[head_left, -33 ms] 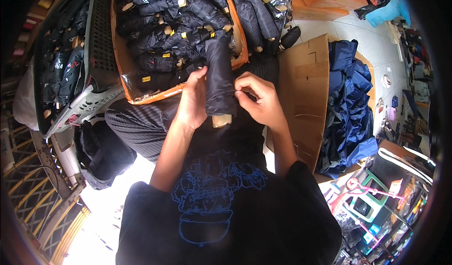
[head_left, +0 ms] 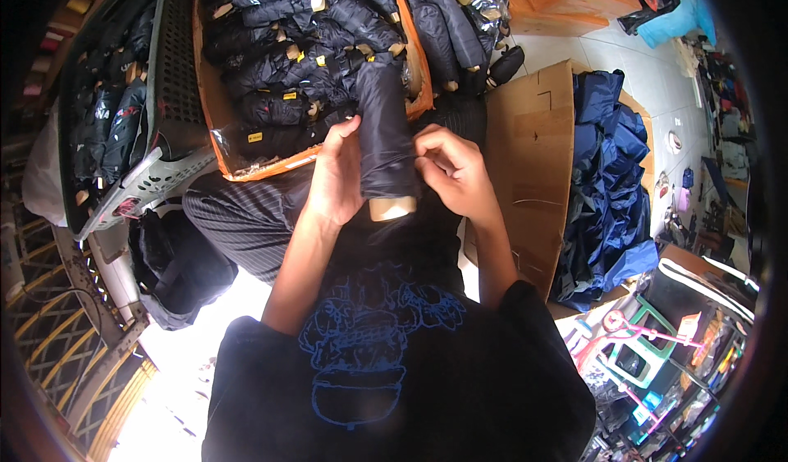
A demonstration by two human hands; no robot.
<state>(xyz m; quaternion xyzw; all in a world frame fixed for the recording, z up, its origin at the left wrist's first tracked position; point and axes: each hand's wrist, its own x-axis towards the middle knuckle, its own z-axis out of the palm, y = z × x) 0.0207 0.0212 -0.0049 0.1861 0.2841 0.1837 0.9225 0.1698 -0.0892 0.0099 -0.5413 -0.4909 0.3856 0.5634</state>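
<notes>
- Two hands on one folded umbrella [head_left: 384, 134], dark, rolled tight, held upright over the lap with its tan handle end [head_left: 391, 208] pointing down toward the chest.
- Left hand [head_left: 336, 175] wrapped round the umbrella's left side, fingers curled shut on the fabric, thumb side up.
- Right hand [head_left: 451, 171] pressed to the umbrella's right side, fingertips pinched on the cloth near the lower end; closed, not flat.
- Umbrella's top end reaching up to the near edge of an orange cardboard tray [head_left: 215, 125], touching or just over it; cannot tell which.
- Tray packed with many more folded dark umbrellas [head_left: 287, 60], some with tan handle ends showing, some in clear wrap.
- Grey plastic basket [head_left: 168, 84] to the left of the tray, tilted, more dark umbrellas inside.
- Brown cardboard box [head_left: 529, 158] just right of the right hand, flap standing up.
- Heap of blue fabric [head_left: 611, 183] in the box behind that flap.
- Black bag [head_left: 176, 265] on the floor, lower left.
</notes>
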